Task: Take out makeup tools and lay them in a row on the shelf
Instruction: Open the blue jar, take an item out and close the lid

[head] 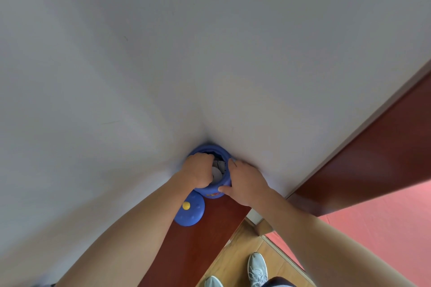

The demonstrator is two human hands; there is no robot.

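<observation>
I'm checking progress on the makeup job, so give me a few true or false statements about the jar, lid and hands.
The lid is on the jar. False: it lies on the shelf beside the jar.
The right hand holds the jar's outside. True.
The left hand reaches into the jar. True.
The lid's knob is red. False: the knob is yellow.

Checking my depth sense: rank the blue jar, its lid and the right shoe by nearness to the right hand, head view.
1. Blue jar, held by the right hand.
2. Lid, on the shelf, leftward.
3. Right shoe, down on the floor.
</observation>
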